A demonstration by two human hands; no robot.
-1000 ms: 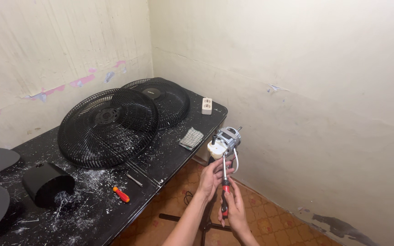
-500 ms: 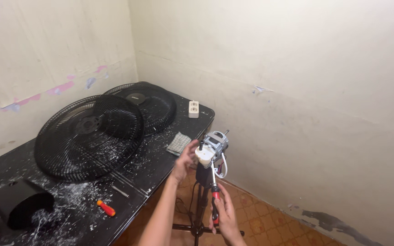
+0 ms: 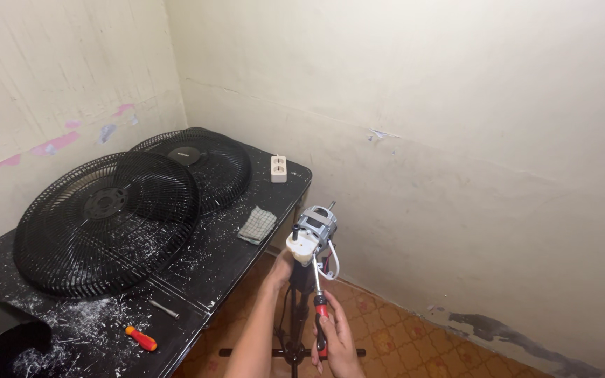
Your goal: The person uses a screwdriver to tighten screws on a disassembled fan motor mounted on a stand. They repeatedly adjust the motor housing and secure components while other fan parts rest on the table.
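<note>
Stood bare atop its pole stand: fan motor point(image 3: 314, 231), grey windings and white housing, shaft aimed toward 1 o'clock. Met from below by a red-handled screwdriver point(image 3: 318, 297), long axis near vertical, tip at the housing's underside. Wrapped tight round that handle, the right hand point(image 3: 335, 341), directly at 6 o'clock from the motor. Closer in, the left hand point(image 3: 279, 271), at 7 o'clock, fingers closed on the stand just under the housing. Off at 9 o'clock on the black table point(image 3: 243, 259): two fan grilles point(image 3: 110, 224), a folded cloth point(image 3: 258, 225), a spare orange screwdriver point(image 3: 141, 339).
</note>
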